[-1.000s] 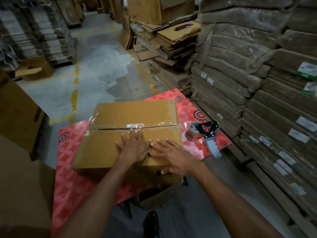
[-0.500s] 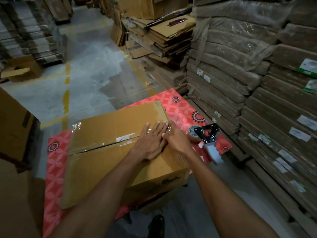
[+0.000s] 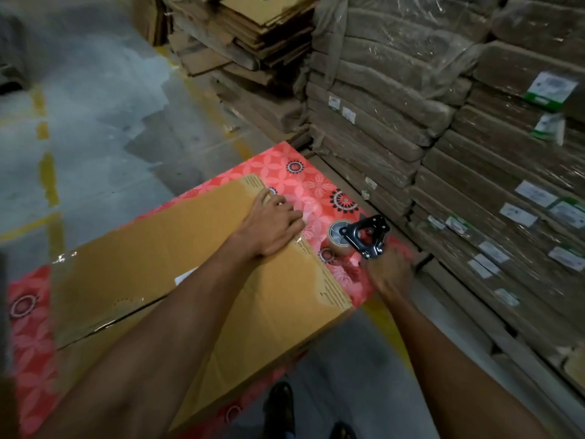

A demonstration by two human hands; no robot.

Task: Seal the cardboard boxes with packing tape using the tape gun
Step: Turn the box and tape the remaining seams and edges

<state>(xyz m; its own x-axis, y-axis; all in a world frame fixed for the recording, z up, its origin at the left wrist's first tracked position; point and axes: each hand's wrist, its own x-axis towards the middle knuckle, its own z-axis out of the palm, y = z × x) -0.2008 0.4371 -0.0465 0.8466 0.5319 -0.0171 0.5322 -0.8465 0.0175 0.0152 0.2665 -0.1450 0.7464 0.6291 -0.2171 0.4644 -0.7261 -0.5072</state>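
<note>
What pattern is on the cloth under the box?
Red cloth with pale pink flower shapes and dark round medallions; clearest in the head view, beside the box.

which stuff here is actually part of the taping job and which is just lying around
Part of the job:
- cardboard box on the red patterned table
- tape gun beside it, right hand closed on its handle
- left hand pressing the box's right edge

Lying about:
- flattened cardboard stack
- wrapped bundles with labels at right
- yellow floor lines
</note>
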